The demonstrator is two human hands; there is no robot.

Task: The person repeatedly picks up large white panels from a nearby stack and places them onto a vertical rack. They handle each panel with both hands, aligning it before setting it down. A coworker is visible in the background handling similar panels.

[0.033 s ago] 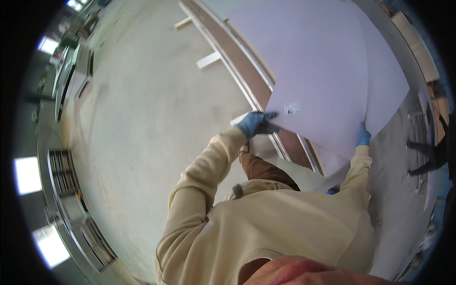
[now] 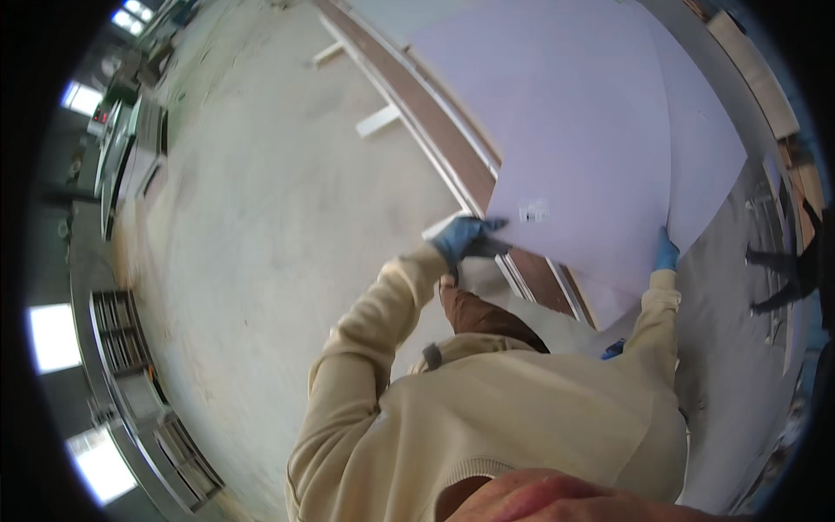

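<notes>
A large lavender sheet (image 2: 591, 130) with a small printed label near its corner spreads ahead of me. My left hand (image 2: 463, 239), in a blue glove with a dark grey palm, grips its near left corner, the thumb over the top face. On the right, my right hand (image 2: 666, 250), gloved in blue too, is closed at the sheet's near edge; most of its fingers are hidden. More lavender surface shows under and beside the sheet. Below its left side lies a long brown panel (image 2: 461, 161) between white rails.
Short white bars (image 2: 378, 121) stick out leftward from the rails over the grey floor (image 2: 261, 217). A shelf rack (image 2: 119, 331) and a machine (image 2: 143, 148) stand along the far left. At the right edge is another person's dark-clothed leg (image 2: 778, 274), near metal framing.
The view has shifted slightly, so the sheet's label and the left-side racks sit a little lower. Both hands keep their hold on the sheet.
</notes>
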